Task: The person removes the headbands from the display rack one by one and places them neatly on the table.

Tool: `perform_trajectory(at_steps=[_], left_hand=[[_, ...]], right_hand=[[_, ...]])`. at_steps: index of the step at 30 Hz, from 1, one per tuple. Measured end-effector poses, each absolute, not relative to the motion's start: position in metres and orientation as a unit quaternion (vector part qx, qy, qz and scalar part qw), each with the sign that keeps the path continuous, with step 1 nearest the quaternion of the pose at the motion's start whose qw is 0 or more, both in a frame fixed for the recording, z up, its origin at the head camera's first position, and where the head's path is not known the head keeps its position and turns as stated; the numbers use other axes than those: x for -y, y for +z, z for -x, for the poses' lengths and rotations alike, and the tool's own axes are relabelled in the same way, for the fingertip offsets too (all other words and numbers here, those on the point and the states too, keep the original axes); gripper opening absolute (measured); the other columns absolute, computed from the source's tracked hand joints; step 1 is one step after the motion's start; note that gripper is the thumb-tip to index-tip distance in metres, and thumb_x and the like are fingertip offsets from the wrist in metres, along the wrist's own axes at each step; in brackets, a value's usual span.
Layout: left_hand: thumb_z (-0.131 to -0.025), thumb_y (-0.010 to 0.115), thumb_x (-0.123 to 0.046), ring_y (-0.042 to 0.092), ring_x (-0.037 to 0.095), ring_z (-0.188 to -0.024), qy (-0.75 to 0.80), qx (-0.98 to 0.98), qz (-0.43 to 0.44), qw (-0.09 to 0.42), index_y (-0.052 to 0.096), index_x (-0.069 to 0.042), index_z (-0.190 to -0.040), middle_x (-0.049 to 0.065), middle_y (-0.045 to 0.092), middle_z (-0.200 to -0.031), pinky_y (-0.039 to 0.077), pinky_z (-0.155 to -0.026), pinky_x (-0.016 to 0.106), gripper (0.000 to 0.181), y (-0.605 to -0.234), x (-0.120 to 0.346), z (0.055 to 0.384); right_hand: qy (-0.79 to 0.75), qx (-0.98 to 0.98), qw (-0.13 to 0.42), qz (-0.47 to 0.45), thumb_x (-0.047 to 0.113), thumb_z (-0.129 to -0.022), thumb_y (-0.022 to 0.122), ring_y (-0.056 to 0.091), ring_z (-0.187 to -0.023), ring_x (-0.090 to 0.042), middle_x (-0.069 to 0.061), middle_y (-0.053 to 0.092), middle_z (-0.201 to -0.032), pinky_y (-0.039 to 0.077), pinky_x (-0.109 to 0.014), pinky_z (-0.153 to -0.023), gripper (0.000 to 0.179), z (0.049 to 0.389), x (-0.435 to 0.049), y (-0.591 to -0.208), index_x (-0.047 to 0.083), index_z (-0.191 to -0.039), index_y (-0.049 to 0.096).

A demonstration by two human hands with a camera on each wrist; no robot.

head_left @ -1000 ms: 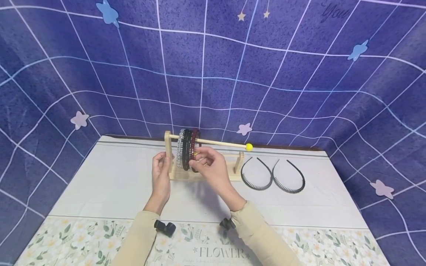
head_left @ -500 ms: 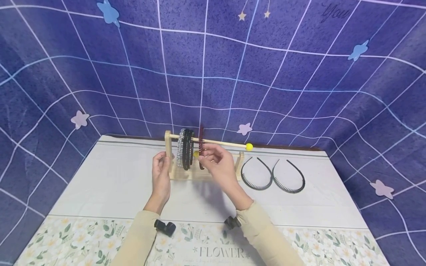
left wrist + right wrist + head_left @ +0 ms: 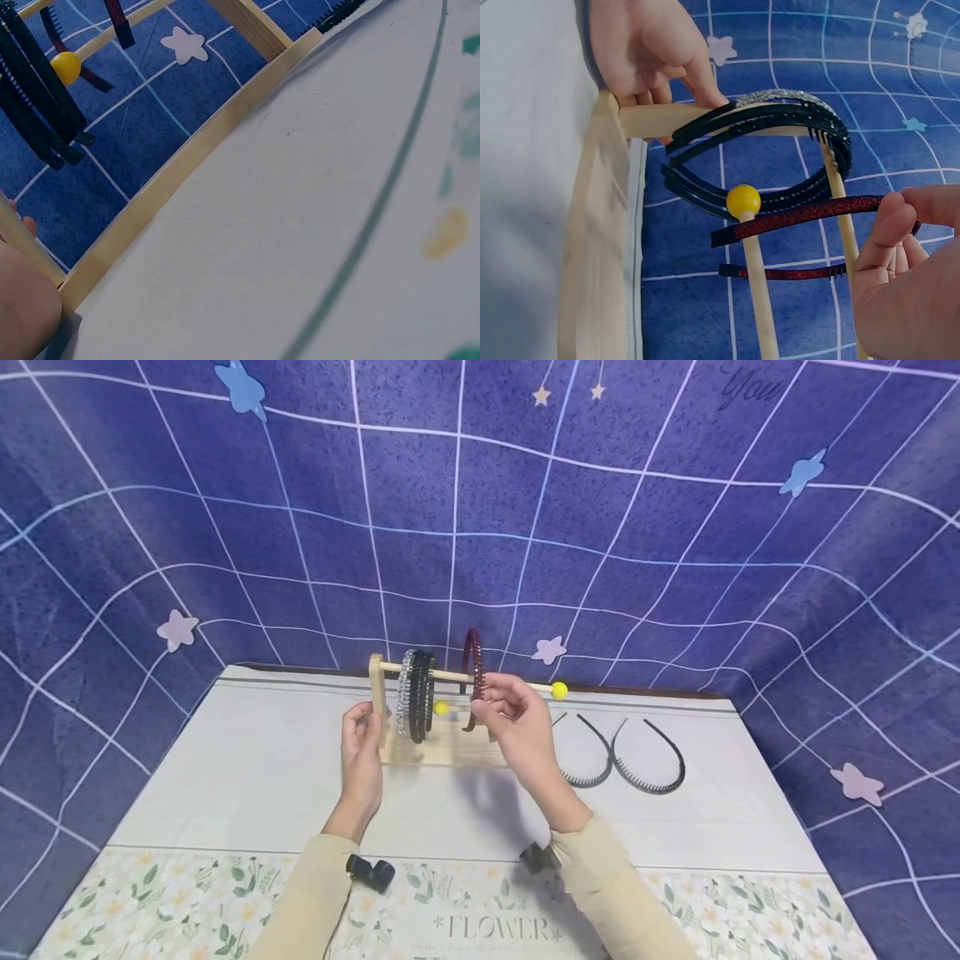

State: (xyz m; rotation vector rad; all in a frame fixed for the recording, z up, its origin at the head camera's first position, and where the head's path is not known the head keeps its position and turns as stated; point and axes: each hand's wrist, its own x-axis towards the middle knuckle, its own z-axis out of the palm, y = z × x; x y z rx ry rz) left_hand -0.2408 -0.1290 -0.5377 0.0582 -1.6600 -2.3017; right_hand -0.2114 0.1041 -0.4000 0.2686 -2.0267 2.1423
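Now red headband on the rod, pinched in right hand.

White cloth-covered table with floral front border being occupied by light wooden two-rod rack, standing near far edge; two thin black toothed plastic headbands being supported flat just right of rack.

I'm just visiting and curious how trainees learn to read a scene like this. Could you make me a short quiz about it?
1. True or false: the right hand pinches the red headband.
2. What does the left hand grip?
3. How many black headbands lie flat on the table: A one, B two, C four?

Key: 1 true. 2 The left post of the wooden rack. 3 B: headbands right of the rack.
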Motion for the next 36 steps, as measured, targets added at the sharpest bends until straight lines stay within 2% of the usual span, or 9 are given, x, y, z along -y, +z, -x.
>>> perform_trajectory(at_steps=[9, 22, 29, 36], left_hand=[[-0.121, 0.045, -0.031, 0.046, 0.034, -0.156, -0.797, 0.587, -0.017, 0.145, 0.046, -0.022, -0.146, 0.025, 0.044, -0.167, 0.028, -0.135, 0.039, 0.027, -0.538, 0.131, 0.240], [-0.120, 0.045, -0.032, 0.046, 0.032, -0.157, -0.795, 0.590, -0.020, 0.138, 0.046, -0.022, -0.147, 0.024, 0.044, -0.167, 0.030, -0.134, 0.035, 0.029, -0.537, 0.131, 0.239], [-0.120, 0.044, -0.039, 0.047, 0.021, -0.155, -0.780, 0.612, -0.026, 0.131, 0.043, -0.025, -0.149, 0.020, 0.045, -0.167, 0.029, -0.135, 0.034, 0.033, -0.538, 0.131, 0.240], [-0.120, 0.046, -0.034, 0.049, 0.026, -0.152, -0.788, 0.598, -0.024, 0.144, 0.047, -0.023, -0.146, 0.023, 0.049, -0.162, 0.032, -0.133, 0.037, 0.028, -0.539, 0.129, 0.240]], right_hand=[[0.735, 0.664, 0.098, -0.095, -0.016, -0.094, 0.073, 0.064, -0.071, -0.005, 0.004, 0.072, -0.093, 0.047, -0.017, -0.054, 0.036, 0.210, -0.111, -0.392, -0.009, -0.130, 0.070], [0.738, 0.655, 0.115, -0.116, -0.016, -0.094, 0.072, 0.065, -0.073, -0.006, 0.003, 0.072, -0.094, 0.045, -0.016, -0.054, 0.037, 0.199, -0.131, -0.381, -0.011, -0.131, 0.068], [0.740, 0.649, 0.130, -0.115, -0.016, -0.094, 0.072, 0.066, -0.073, -0.007, -0.001, 0.072, -0.094, 0.047, -0.016, -0.053, 0.036, 0.195, -0.143, -0.377, -0.013, -0.129, 0.068], [0.729, 0.661, 0.146, -0.099, -0.016, -0.094, 0.072, 0.065, -0.072, -0.006, 0.003, 0.072, -0.093, 0.051, -0.018, -0.056, 0.037, 0.193, -0.157, -0.375, -0.013, -0.131, 0.068]])
